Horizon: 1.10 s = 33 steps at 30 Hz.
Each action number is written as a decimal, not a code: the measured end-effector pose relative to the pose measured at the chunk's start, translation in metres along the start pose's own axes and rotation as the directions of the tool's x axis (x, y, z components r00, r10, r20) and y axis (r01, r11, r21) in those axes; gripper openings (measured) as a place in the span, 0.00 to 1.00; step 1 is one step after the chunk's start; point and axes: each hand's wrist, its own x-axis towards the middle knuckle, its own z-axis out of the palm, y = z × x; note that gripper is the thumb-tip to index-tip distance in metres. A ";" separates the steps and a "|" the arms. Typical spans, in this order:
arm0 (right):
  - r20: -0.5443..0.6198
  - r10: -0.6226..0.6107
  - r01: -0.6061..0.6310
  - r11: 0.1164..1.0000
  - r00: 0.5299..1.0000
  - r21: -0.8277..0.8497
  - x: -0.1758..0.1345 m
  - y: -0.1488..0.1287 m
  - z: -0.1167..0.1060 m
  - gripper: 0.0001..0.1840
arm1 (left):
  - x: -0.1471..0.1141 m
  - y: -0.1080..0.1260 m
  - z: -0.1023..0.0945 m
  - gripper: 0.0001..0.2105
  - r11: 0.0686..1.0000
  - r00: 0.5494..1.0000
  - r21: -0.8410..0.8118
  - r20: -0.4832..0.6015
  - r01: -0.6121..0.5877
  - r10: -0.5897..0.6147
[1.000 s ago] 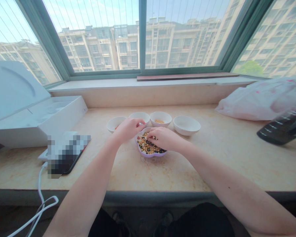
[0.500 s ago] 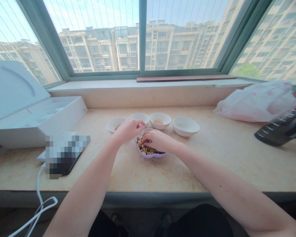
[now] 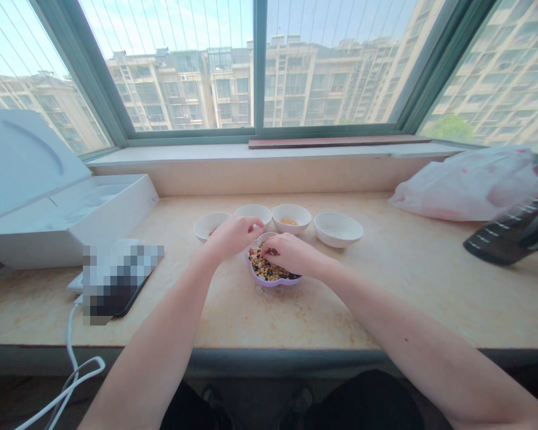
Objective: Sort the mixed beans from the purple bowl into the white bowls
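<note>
A purple scalloped bowl [image 3: 278, 282] holds mixed beans and nuts [image 3: 269, 270], with pale, yellow and black pieces among them. Over it, my right hand [image 3: 293, 254] has its fingertips pinched together just above the mix; what lies between them is too small to name. My left hand [image 3: 235, 234] hovers at the bowl's upper left with its fingers curled together, and I cannot make out anything in them. Behind stand white bowls: a left one [image 3: 201, 226] with some reddish pieces, one [image 3: 251, 210] partly hidden by my left hand, one [image 3: 291, 214] with yellow pieces, and a bare one [image 3: 338, 230] at the right.
At the left are an open white box [image 3: 112, 206], a blurred-out phone [image 3: 132, 295] and a white cable [image 3: 70, 340]. A plastic bag [image 3: 461, 185] and a dark bottle-like object [image 3: 497, 242] lie at the right. The counter's front edge [image 3: 287, 347] runs close to me.
My right hand has risen slightly out of the mix, and its fingertips have drawn together. My left hand has stayed nearly still.
</note>
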 end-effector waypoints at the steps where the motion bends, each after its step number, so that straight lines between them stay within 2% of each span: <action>1: -0.011 -0.021 0.020 1.000 1.000 -0.015 0.000 0.001 0.001 0.12 | 0.000 0.000 0.000 0.16 1.000 1.000 -0.003 -0.001 -0.003 0.003; 4: -0.041 -0.050 0.049 0.998 0.998 -0.026 -0.001 0.002 0.002 0.11 | 0.000 -0.001 0.001 0.16 1.000 1.000 -0.007 -0.005 -0.004 0.004; 7: -0.054 -0.043 0.044 0.999 0.998 0.030 -0.001 0.003 0.001 0.11 | 0.000 0.000 0.000 0.16 1.000 1.000 -0.008 -0.003 0.000 0.000; 11: -0.099 0.034 -0.008 0.967 0.995 0.254 -0.003 0.005 -0.006 0.13 | 0.000 0.002 -0.003 0.16 1.000 1.000 -0.004 -0.006 -0.004 0.004; 13: -0.058 0.087 -0.050 0.885 0.995 0.463 -0.005 0.005 -0.013 0.18 | 0.000 0.002 -0.004 0.15 1.000 1.000 0.003 -0.012 -0.004 0.004; 15: 0.038 0.138 -0.126 0.719 0.990 0.684 -0.008 0.003 -0.021 0.19 | 0.000 0.003 -0.005 0.16 1.000 1.000 0.006 -0.016 0.003 -0.003; 18: 0.082 0.170 -0.158 0.498 0.982 0.853 -0.015 0.002 -0.037 0.18 | -0.001 0.003 -0.005 0.15 1.000 1.000 0.009 -0.014 0.014 -0.013; 20: 0.054 0.159 -0.120 0.442 0.986 0.889 -0.019 0.004 -0.046 0.17 | -0.001 0.003 -0.005 0.15 1.000 1.000 0.013 -0.010 0.018 -0.017; 22: 0.023 0.169 -0.096 0.435 0.985 0.895 -0.022 0.009 -0.052 0.19 | -0.001 0.003 -0.004 0.16 1.000 1.000 0.018 -0.006 0.024 -0.024; 27: -0.005 0.120 -0.014 0.152 0.993 0.988 -0.025 0.020 -0.052 0.19 | -0.001 0.001 -0.002 0.16 1.000 1.000 0.018 0.008 0.021 -0.021; 29: 0.008 0.095 -0.016 0.080 0.995 0.997 -0.024 0.021 -0.049 0.18 | -0.001 0.000 -0.002 0.17 1.000 1.000 0.014 0.007 0.019 -0.019; 31: 0.005 0.092 -0.010 0.057 0.996 0.998 -0.024 0.020 -0.047 0.18 | -0.001 0.000 -0.001 0.18 1.000 1.000 0.010 0.008 0.019 -0.019; 33: -0.016 0.094 0.009 0.073 0.995 0.997 -0.023 0.019 -0.045 0.19 | -0.001 0.000 -0.001 0.18 1.000 1.000 0.010 0.011 0.022 -0.022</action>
